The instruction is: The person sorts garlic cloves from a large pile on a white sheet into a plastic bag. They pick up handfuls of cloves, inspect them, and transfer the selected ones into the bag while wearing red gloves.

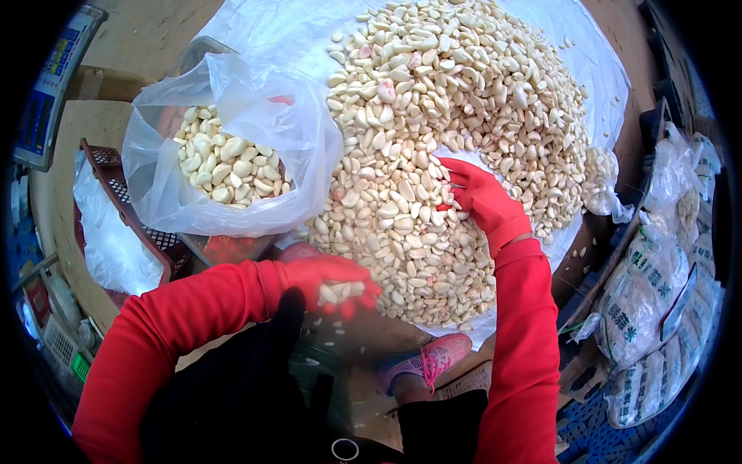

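A large heap of peeled garlic cloves (400, 214) lies before me on a white woven sheet (290, 29). My right hand (478, 194), in a red glove, reaches into the heap with its fingers partly buried among the cloves. Whether it grips any is hidden. At the heap's near left edge, my left hand (330, 284), also red-gloved, is curled around several garlic cloves (339, 292). Beyond that hand, to the left, an opened clear plastic bag (156, 191) holds more peeled cloves (232, 162).
A scale display panel (52, 87) stands far left. Near it, a brown plastic crate (110, 168) holds plastic bags (110, 232). Filled, printed bags (643, 290) lie at right, with a small tied bag of cloves (600, 180) by the sheet. My pink shoe (429, 359) is below the heap.
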Tool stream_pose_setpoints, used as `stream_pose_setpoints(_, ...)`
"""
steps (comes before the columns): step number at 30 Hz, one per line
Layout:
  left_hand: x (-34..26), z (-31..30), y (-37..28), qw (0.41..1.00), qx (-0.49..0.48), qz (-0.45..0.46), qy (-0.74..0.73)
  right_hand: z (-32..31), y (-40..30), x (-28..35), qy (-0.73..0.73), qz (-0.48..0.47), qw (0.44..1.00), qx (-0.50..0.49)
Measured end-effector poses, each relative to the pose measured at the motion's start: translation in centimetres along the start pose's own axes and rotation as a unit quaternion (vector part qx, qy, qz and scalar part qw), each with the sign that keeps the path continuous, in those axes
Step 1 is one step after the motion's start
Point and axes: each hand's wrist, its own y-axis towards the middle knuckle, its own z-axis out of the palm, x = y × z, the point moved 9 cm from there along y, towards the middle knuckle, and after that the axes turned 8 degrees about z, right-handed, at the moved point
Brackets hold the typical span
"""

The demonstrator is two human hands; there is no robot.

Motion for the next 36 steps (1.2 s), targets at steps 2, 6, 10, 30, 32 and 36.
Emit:
stream_pose_setpoints(2,-0.2,0.0,-0.1,1.000,0.001,0.010,0.010,-0.5,-0.1,-0.2,0.052,-0.010,0.998,0.038)
stream_pose_setpoints(6,-0.2,0.1,0.0,1.000,0.008,0.005,0.014,-1.1,-0.8,-0.4,0.101,-0.010,0.993,0.063)
stream_pose_setpoints(10,-0.2,0.4,0.0,1.000,0.008,0.010,0.020,-0.1,-1.5,0.2,0.080,-0.032,0.994,0.068)
stream_pose_setpoints(30,-0.2,0.3,0.3,1.000,0.024,0.016,0.009,-0.2,-0.5,-0.7,-0.056,-0.062,0.996,0.032)
stream_pose_setpoints(32,-0.2,0.3,0.3,1.000,0.019,0.015,0.011,-0.1,-0.6,-0.5,-0.061,-0.070,0.995,0.020)
stream_pose_setpoints(36,-0.3,0.5,0.3,1.000,0.019,0.017,0.007,0.6,-0.9,-0.3,-0.131,-0.154,0.979,-0.040)
